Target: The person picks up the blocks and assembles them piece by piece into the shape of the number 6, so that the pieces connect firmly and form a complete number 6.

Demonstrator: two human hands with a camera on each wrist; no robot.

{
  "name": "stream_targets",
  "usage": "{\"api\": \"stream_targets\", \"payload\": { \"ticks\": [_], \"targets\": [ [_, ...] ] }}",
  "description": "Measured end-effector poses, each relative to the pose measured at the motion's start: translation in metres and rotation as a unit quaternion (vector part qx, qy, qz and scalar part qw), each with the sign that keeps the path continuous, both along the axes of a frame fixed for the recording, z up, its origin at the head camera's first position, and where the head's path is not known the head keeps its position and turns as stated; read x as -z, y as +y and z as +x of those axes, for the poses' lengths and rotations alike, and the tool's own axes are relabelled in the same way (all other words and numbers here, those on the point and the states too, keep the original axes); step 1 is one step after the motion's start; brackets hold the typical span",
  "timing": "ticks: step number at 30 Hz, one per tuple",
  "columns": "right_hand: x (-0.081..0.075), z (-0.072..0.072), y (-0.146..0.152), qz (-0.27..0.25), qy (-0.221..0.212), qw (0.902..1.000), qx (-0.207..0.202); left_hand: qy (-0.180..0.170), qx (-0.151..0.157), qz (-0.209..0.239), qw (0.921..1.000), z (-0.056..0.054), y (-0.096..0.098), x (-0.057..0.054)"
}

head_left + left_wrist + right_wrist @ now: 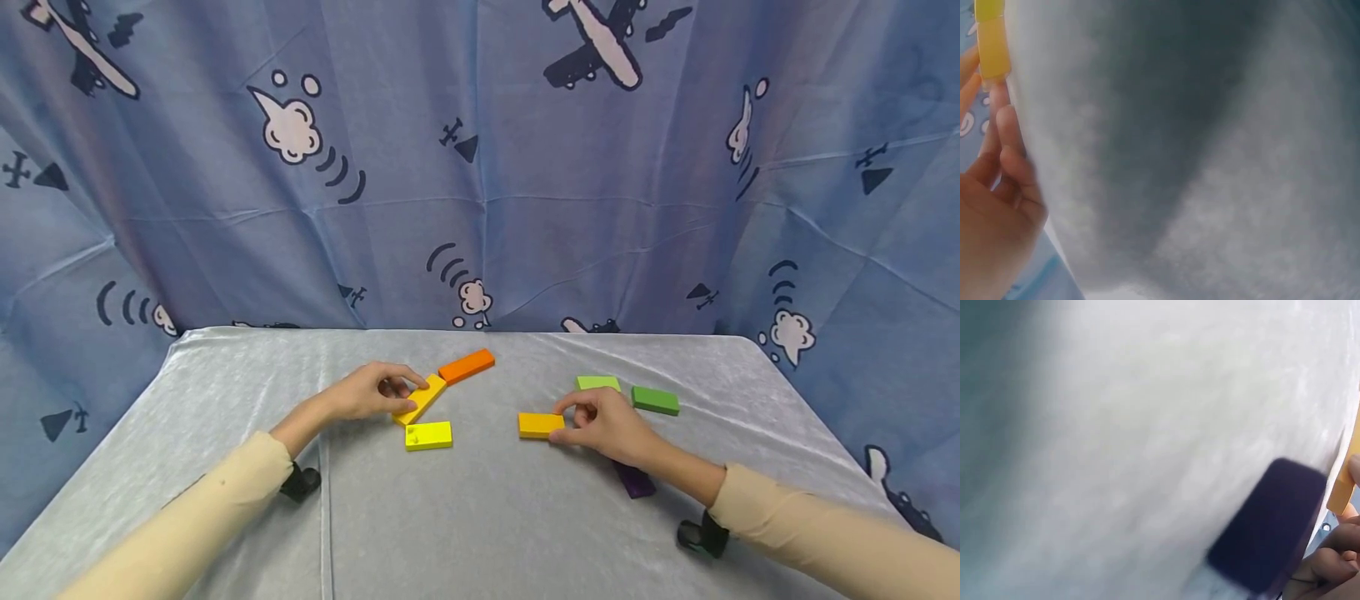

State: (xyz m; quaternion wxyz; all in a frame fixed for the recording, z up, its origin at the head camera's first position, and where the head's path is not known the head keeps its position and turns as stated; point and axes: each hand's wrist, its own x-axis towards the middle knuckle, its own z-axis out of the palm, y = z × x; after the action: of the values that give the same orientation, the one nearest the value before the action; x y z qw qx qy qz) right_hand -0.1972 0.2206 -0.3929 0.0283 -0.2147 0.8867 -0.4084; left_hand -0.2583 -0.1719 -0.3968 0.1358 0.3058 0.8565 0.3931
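Observation:
My left hand [367, 392] pinches an amber toy block [423, 400] between thumb and fingers; the block lies slantwise. A bright yellow block [428, 436] with small marks at its left end is just in front of it, and an orange block [467, 366] lies at its far end. To the right, my right hand [609, 423] holds a second amber block [536, 426] by its right end, thumb on the near side and finger on the far side. Beneath that wrist lies a dark purple block [1269, 525], partly hidden in the head view.
Beyond the right hand lie a light green block [597, 382], partly covered by the hand, and a darker green block [655, 400]. All rest on a grey cloth-covered table [450, 533]. A blue patterned curtain [420, 167] hangs behind and at both sides.

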Motion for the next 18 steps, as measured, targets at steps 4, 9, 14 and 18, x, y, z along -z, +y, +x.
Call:
{"api": "stream_targets", "payload": {
  "ticks": [4,9,14,18],
  "targets": [
    [-0.001,0.000,-0.007,-0.014,-0.001,0.9999,-0.005,-0.001,0.001,-0.001,1.0000,0.000,0.000,0.000],
    [0.000,-0.001,-0.018,-0.021,-0.011,0.9997,-0.012,-0.001,-0.002,-0.003,1.0000,0.000,-0.001,0.000],
    [0.002,-0.002,-0.026,-0.027,-0.019,0.9993,-0.018,-0.004,-0.004,-0.003,1.0000,0.000,-0.001,0.000],
    [0.003,-0.002,-0.032,-0.032,-0.022,0.9990,-0.024,-0.004,-0.005,-0.003,1.0000,0.000,-0.001,0.000]
  ]
}}
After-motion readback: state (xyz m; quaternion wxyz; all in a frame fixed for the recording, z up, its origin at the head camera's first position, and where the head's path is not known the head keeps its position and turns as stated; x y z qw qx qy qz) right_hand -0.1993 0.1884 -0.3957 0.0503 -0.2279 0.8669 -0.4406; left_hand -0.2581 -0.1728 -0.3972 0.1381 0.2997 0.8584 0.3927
